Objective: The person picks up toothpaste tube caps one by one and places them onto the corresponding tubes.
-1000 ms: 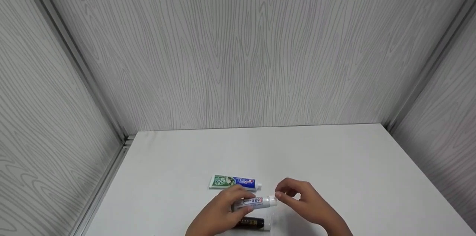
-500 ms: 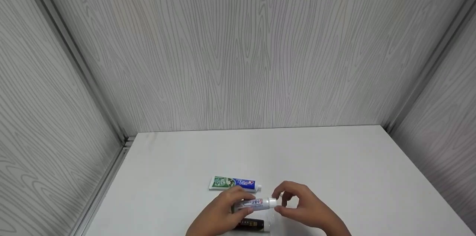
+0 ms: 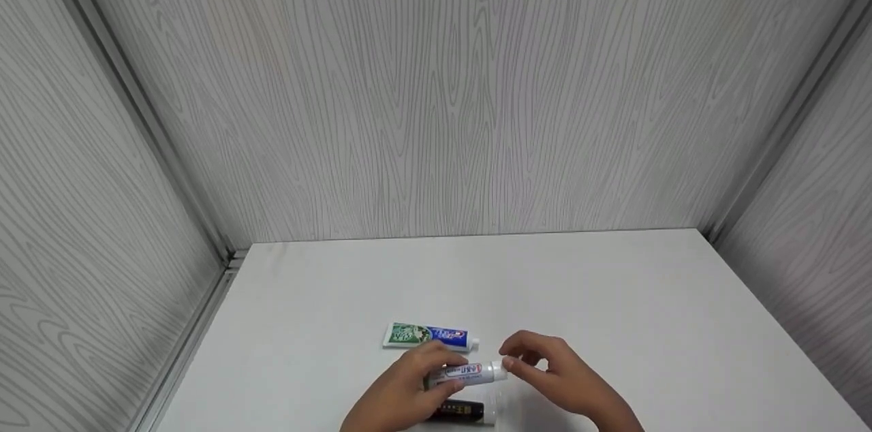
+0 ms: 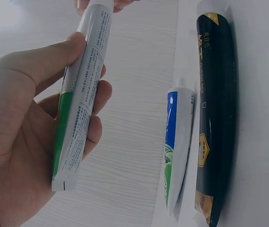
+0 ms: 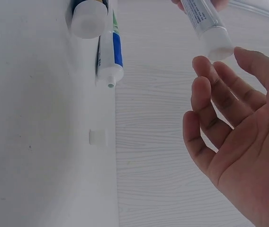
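Note:
My left hand [image 3: 402, 388] grips a white and green toothpaste tube [image 3: 465, 372] between thumb and fingers, its white cap [image 5: 218, 45] pointing right. In the left wrist view the thumb presses on the tube's side and the printed back faces the camera. My right hand [image 3: 562, 374] has its thumb and fingertips at either edge of that cap, the other fingers loosely curved below. Behind the left hand lies a green and blue toothpaste tube [image 3: 429, 335], its bare nozzle showing in the right wrist view. A black toothpaste tube [image 3: 463, 411] with a white cap lies nearer, partly hidden by the left hand.
A small loose white cap [image 5: 98, 137] lies on the white table [image 3: 327, 296] in the right wrist view. Grey wood-grain panels [image 3: 436, 91] rise behind the table and along both sides.
Half a second ago the right thumb and forefinger were spread apart at the cap; now they are closer together at its end. The left hand and its tube have hardly moved.

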Available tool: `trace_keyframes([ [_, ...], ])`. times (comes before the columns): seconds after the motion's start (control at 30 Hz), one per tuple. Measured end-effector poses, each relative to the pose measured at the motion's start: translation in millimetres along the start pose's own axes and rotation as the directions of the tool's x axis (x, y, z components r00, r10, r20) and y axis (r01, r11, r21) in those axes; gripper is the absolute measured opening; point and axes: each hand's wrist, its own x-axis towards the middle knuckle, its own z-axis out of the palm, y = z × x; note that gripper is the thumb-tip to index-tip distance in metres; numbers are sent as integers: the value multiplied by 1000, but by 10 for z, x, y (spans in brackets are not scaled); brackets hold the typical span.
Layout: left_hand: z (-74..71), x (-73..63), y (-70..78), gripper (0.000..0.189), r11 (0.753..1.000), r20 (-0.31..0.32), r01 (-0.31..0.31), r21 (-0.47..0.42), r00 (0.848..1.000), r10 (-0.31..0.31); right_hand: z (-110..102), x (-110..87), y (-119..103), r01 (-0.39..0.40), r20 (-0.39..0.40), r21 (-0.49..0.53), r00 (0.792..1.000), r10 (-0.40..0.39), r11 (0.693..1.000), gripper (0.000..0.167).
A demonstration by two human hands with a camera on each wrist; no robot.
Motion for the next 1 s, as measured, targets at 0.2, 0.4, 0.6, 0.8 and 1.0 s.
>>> trace_keyframes([
  [0.2,-3,-4,-5,25,1000,-9,-25,0,1000,25,14,-27,-21,62,-41,-22,997,-63,998,20],
  [0.4,4,3,-28,24,998,-16,-56,-3,998,56,19,-26,-32,108,-26,-14,994,-108,994,33],
  [0.6,19,-17,-47,25,995,-29,-100,14,995,100,18,-21,-17,107,-14,-13,994,-107,994,22],
  [0.8,14,-20,-26,25,998,-25,-70,6,997,70,16,-12,-13,82,-6,2,997,-82,997,11],
  [1.0,14,-25,-19,25,997,-29,-81,0,996,81,15,-7,-28,65,1,17,998,-65,998,5],
])
